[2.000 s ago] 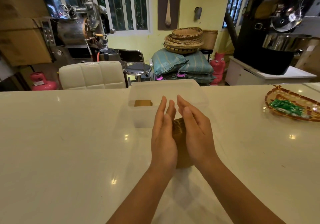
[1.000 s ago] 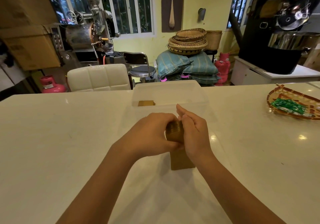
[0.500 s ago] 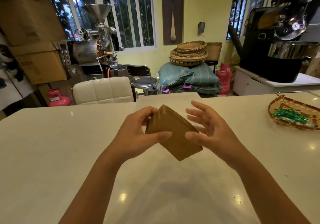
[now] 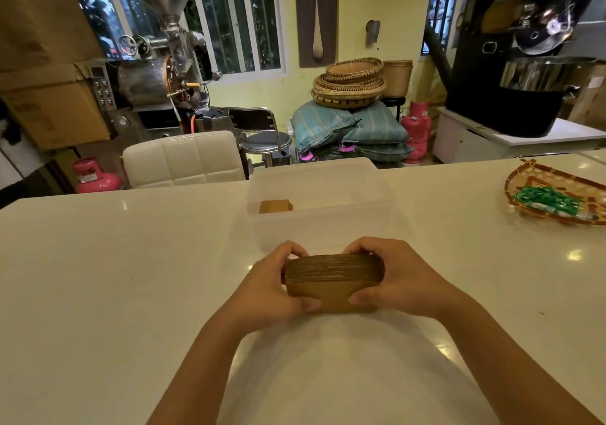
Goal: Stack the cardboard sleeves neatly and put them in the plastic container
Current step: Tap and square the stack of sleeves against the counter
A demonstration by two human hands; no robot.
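Both hands, left (image 4: 265,288) and right (image 4: 398,280), fingers closed on the ends of a light, loose cardboard stack (image 4: 333,277) likely to splay, near the plastic container (image 4: 319,227).

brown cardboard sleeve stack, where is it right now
Centre of the head view, the brown cardboard sleeve stack sits between both hands, just in front of the clear plastic container.

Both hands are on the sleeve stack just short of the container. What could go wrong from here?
1. The stack of sleeves is held only at its ends by the left hand and right hand; loose middle sleeves might slip and fan out.
2. The plastic container has a near wall to clear; the stack could catch it.
3. A brown piece already lies inside at the left, so aim beside it.
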